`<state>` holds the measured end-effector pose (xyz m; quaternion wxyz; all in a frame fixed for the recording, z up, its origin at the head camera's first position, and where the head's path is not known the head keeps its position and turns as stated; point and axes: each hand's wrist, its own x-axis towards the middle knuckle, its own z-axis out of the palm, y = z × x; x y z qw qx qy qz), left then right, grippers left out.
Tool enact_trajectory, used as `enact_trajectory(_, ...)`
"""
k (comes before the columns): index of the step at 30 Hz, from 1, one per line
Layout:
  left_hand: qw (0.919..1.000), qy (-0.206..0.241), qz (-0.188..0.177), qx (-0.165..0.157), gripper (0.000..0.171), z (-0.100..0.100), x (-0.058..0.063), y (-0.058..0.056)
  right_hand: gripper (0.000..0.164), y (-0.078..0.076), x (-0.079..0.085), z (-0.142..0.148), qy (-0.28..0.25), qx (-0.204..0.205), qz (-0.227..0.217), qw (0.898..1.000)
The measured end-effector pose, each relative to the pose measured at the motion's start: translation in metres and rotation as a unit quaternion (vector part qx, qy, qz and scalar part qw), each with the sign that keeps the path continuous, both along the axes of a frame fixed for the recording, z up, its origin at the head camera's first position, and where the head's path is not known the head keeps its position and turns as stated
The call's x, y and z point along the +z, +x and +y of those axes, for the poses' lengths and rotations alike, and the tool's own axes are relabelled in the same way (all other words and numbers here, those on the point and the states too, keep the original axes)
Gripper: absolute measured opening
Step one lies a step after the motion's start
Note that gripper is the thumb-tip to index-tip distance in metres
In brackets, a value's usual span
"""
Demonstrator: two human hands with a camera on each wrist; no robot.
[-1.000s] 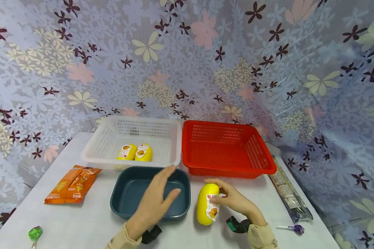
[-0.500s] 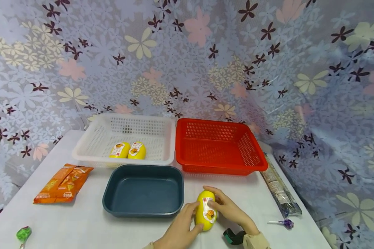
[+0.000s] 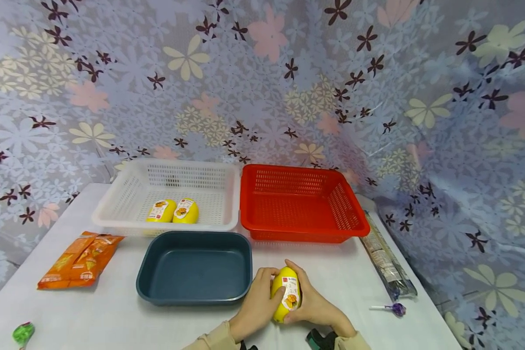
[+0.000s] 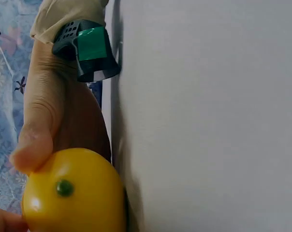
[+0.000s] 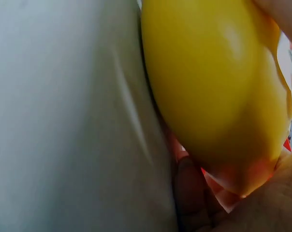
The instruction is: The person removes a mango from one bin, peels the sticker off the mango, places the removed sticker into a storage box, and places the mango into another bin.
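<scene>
A yellow egg-shaped container [image 3: 285, 304] with a white picture label stands between both hands, in front of the red basket. My left hand [image 3: 259, 302] grips its left side, thumb across the front. On its right side my right hand [image 3: 316, 305] holds it, with the thumb low and the fingers around the far side. In the left wrist view the container's [image 4: 83, 198] rounded end shows a green dot, and the right hand [image 4: 64, 111] with its green-marked wrist device lies beside it. Close up in the right wrist view, the smooth yellow container [image 5: 209, 82] hides parts of the fingers.
A dark blue tray [image 3: 194, 301] stands left of the hands. Behind are a white basket [image 3: 214, 225] with two similar yellow containers [image 3: 185, 212] and a red basket [image 3: 304, 234]. An orange snack bag [image 3: 79, 260], lollipops [image 3: 397, 309] and a long clear packet [image 3: 387, 262] lie outward.
My left hand has come from above the blue tray to the yellow container and now grips it. The right hand's thumb has moved lower on it. The view has shifted slightly right.
</scene>
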<state>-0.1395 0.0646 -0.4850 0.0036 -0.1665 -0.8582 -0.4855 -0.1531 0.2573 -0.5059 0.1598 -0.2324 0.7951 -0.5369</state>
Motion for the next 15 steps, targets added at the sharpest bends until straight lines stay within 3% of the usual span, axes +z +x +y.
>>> enact_trajectory(9,0.9978,-0.024,0.018,0.060,0.010,0.011,0.004,0.001,0.121,0.003,0.002,-0.003,0.021,-0.018,0.023,0.999)
enact_trajectory(15,0.9938,-0.065,0.033,0.084,0.013,0.016,0.005,-0.005,0.122,0.003,0.001,-0.005,0.019,-0.019,0.027,0.999)
